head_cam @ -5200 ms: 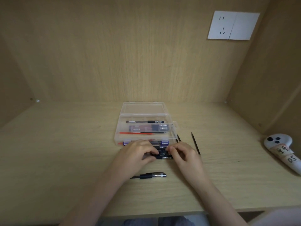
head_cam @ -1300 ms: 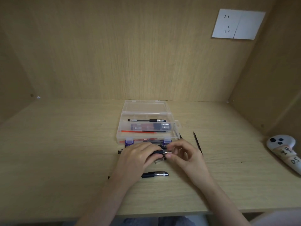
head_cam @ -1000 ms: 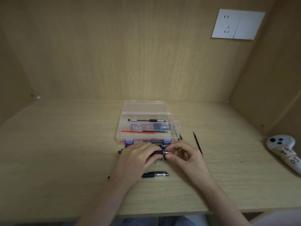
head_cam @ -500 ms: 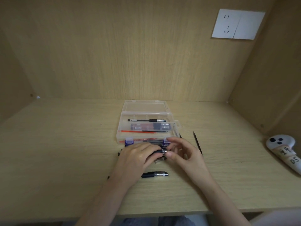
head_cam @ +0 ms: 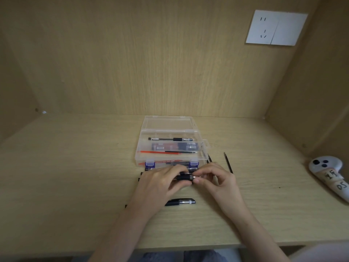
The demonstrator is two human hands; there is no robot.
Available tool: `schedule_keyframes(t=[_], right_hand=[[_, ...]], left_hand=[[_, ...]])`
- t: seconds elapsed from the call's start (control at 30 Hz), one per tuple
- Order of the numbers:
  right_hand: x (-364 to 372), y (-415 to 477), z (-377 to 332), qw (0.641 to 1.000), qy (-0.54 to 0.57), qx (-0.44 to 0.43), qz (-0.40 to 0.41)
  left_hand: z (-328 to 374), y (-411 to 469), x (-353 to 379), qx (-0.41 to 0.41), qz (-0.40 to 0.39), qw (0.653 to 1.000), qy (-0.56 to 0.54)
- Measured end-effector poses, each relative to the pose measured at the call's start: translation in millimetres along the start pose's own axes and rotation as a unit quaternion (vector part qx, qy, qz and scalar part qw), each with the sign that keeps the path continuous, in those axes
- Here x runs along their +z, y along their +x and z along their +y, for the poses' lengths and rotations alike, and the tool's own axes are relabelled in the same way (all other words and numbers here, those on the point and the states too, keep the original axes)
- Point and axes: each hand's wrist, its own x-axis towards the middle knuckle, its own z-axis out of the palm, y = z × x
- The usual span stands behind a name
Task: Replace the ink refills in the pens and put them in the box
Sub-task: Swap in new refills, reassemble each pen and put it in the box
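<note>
- The left hand (head_cam: 160, 184) has its fingers curled tight around the black grip section of a pen (head_cam: 184, 177), holding it level just above the desk (head_cam: 75, 176).
- The right hand (head_cam: 217, 181) pinches the pen's silvery tip end between thumb and forefinger; its other fingers are loosely bent.
- The pen is short in view, dark with a clear stretch near the tip, and lies crosswise just in front of the box (head_cam: 170, 148).
- The box is clear plastic with blue clasps and an open lid; it holds a black pen, red refills and a tube.
- Another black pen (head_cam: 180, 202) lies on the desk near the wrists.
- A thin dark refill (head_cam: 228, 162) lies to the right of the box.
</note>
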Motion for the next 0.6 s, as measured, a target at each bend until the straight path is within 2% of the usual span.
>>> schedule_keyframes(t=[0.33, 0.53, 0.6], right_hand=[[-1.1, 0.1, 1.1, 1.0, 0.0, -0.002, 0.013], [-3.4, 0.8, -6.0, 0.994, 0.011, 0.037, 0.098], [-6.7, 0.3, -7.9, 0.994, -0.022, 0.048, 0.098]], left_hand=[[-6.0, -2.3, 5.2, 0.01, 0.045, 0.999, 0.022], [-7.9, -1.5, 2.0, -0.05, 0.065, 0.996, 0.015], [-8.6, -1.9, 1.1, -0.057, 0.077, 0.995, 0.018]])
